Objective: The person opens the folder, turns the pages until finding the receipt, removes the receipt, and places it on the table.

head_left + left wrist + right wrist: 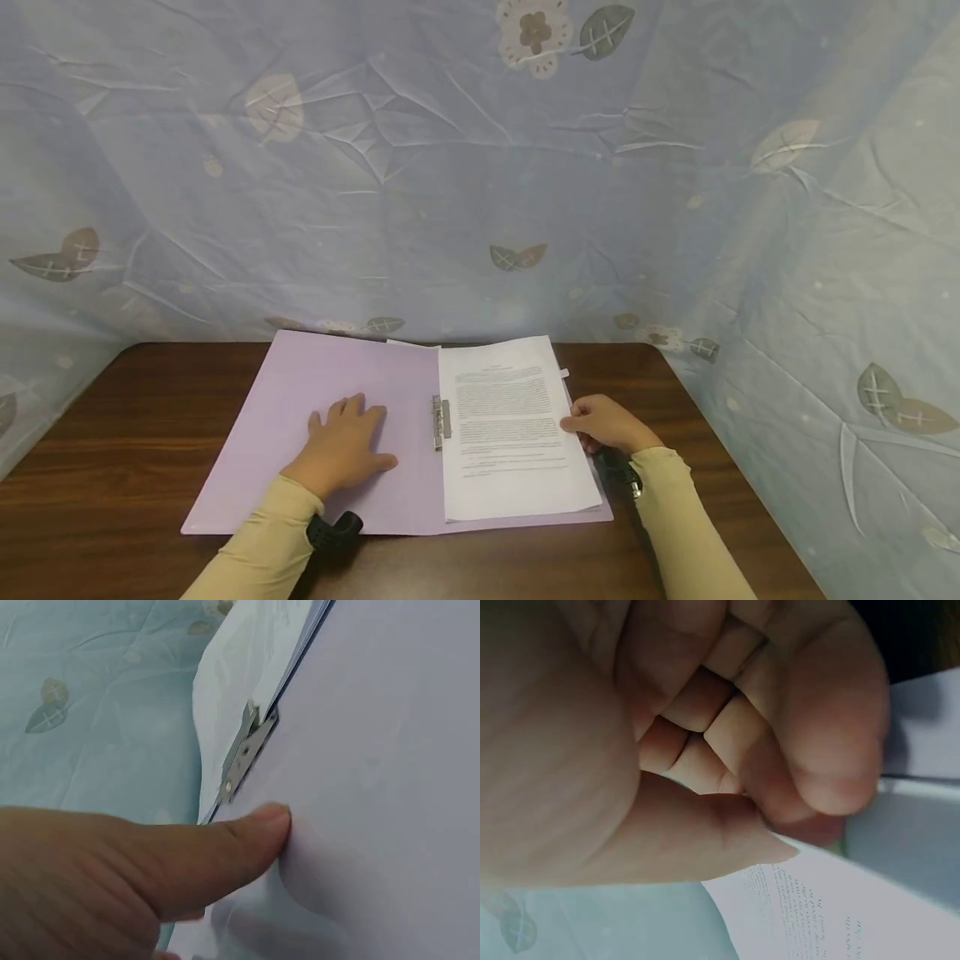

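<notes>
A purple folder (315, 367) lies spread on the table, its cover to the left. Printed sheets (510, 492) lie on its right half, held near the spine by a metal clip (441, 421), also seen in the left wrist view as a silver clip (247, 754). My left hand (341, 450) rests on the inside of the cover with fingers spread. At the right edge of the pages, my right hand (607, 423) pinches paper between thumb and fingers; the right wrist view shows the thumb (705, 832) against the sheet's edge. How many sheets it pinches I cannot tell.
The dark wooden table (97, 450) extends around the folder. A patterned cloth (450, 208) hangs behind the table and along its sides. A small white tab (565, 373) sticks out at the pages' right edge. Each wrist carries a black strap (333, 531).
</notes>
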### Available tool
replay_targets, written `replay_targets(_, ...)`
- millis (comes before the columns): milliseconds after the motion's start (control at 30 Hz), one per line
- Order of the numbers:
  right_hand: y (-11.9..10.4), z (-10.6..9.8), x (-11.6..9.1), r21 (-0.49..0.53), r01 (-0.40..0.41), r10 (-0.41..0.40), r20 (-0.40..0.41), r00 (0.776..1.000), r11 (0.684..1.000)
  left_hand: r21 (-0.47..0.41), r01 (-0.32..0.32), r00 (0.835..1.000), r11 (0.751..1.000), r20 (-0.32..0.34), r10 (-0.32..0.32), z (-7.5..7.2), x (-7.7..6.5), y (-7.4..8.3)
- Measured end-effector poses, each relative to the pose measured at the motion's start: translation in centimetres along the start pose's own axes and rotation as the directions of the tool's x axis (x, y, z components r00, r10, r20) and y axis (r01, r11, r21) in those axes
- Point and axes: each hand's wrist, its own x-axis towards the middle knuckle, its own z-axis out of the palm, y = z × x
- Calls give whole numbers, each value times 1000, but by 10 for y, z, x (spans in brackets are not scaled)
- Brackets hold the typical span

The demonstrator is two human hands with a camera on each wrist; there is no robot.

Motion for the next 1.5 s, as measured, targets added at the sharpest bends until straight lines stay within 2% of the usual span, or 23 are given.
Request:
replay_targets(167,6,-6,2,-5,-22,22,-15,1000,1000,-4,104,994,995,26,-104,-4,1,-7)
replay_targets(367,7,-8,1,-8,-47,47,-37,998,999,-14,141,988,990,67,-139,-3,3,-11)
replay_targets(767,9,-16,0,-43,-45,44,-29,999,998,-35,111,991,993,84,-107,-2,3,-17)
replay_targets(1100,9,-21,-2,20,-22,23,-57,998,1000,-32,101,992,994,80,-98,2,6,-21)
replay_targets(1500,-15,-32,-15,171,73,-54,-113,992,983,-36,103,993,994,69,-100,-1,2,-17)
